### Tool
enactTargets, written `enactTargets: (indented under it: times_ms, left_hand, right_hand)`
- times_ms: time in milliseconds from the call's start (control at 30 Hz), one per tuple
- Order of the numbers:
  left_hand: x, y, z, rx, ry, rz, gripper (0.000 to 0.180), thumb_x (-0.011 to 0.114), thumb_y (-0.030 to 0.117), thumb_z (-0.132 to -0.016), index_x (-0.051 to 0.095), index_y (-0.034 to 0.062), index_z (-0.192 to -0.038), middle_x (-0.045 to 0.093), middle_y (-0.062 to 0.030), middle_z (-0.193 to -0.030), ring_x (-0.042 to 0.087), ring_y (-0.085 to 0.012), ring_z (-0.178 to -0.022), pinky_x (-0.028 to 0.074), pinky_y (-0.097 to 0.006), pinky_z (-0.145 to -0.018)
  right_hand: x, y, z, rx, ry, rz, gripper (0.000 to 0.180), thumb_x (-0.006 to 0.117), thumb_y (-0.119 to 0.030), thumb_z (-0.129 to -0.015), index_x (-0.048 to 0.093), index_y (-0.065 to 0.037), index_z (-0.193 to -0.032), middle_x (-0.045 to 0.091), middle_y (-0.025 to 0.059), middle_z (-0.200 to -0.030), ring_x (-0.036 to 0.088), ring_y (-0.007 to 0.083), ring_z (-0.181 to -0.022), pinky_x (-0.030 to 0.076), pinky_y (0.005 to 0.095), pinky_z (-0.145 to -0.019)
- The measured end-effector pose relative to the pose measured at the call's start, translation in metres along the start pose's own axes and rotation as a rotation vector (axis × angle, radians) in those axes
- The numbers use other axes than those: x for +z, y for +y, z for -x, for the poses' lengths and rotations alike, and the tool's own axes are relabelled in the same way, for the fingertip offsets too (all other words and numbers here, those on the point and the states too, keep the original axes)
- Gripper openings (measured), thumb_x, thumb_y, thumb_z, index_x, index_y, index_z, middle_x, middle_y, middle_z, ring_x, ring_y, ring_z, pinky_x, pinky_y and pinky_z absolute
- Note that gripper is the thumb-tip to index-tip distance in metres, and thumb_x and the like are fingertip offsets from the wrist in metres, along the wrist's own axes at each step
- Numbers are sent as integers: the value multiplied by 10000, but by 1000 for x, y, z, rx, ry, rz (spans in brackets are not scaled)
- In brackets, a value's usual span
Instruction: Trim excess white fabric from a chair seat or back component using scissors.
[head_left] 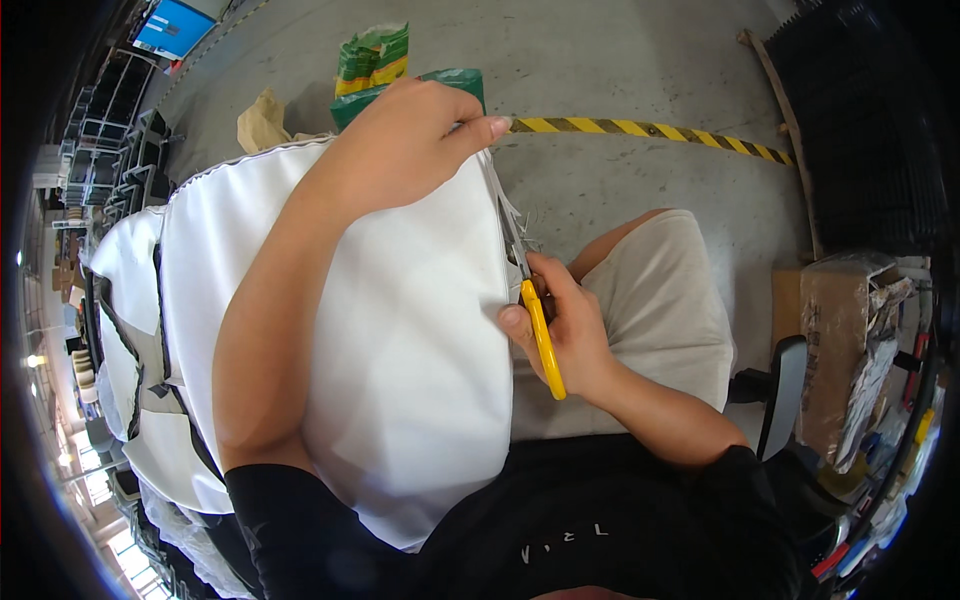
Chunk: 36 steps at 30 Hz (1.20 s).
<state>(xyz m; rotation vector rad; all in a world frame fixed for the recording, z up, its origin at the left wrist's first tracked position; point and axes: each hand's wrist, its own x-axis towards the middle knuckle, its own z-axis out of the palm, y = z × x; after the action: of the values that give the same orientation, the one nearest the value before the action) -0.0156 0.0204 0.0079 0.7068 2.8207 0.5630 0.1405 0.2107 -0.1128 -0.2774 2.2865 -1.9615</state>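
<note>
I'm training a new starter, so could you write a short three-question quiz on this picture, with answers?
1. Which tool is in the right hand?
A) a hammer
B) a pair of scissors
C) a paintbrush

2. True or false: the left hand is down by the near edge of the white cover.

3. Fill in: the tape on the floor is striped yellow and ____.

Key: 1. B, the scissors with yellow handles. 2. False, it is up at the far edge. 3. Black.
</note>
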Motion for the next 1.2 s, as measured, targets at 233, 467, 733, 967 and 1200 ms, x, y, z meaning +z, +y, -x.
enactTargets:
  times_ms: [233,467,733,967,1200]
  left_hand:
    - [2,-2,-2,14,20,13,462,628,371,-1042,665,-34,-824,522,-189,-657,493,-332,-617,413,-433,-626]
    - [-1,4,2,-116,59,238,261,648,275,-1040,659,15,-1060,519,-57,-615,433,-145,-607,392,-334,-613]
    - [4,-10,3,-66,84,243,220,520,226,-1094,612,43,-1173,633,-86,-867,574,-160,-810,467,-312,-760]
    - [2,-5,1,-82,76,232,213,514,223,-1096,607,50,-1179,642,-101,-890,596,-192,-843,480,-324,-812]
    - [3,-7,3,-49,102,210,206,513,218,-1097,600,39,-1150,618,-101,-863,567,-195,-797,467,-331,-769]
  right_hand:
    - [-5,7,2,49,-15,-82,632,858,-394,-881,604,37,-1266,664,154,-821,657,217,-683,539,323,-651]
    - [-11,12,-3,-33,-6,-25,610,852,-384,-888,603,32,-1258,655,148,-803,643,229,-658,530,335,-633]
    - [-28,-15,-30,-21,-103,112,562,821,-374,-915,586,3,-1260,663,173,-856,657,299,-716,533,360,-696]
    - [-42,4,-35,-37,-134,61,587,829,-380,-907,607,6,-1290,667,180,-852,651,298,-702,533,357,-693]
    - [-60,-15,-44,-47,-198,171,599,843,-409,-886,632,14,-1253,687,194,-851,671,330,-713,536,368,-686]
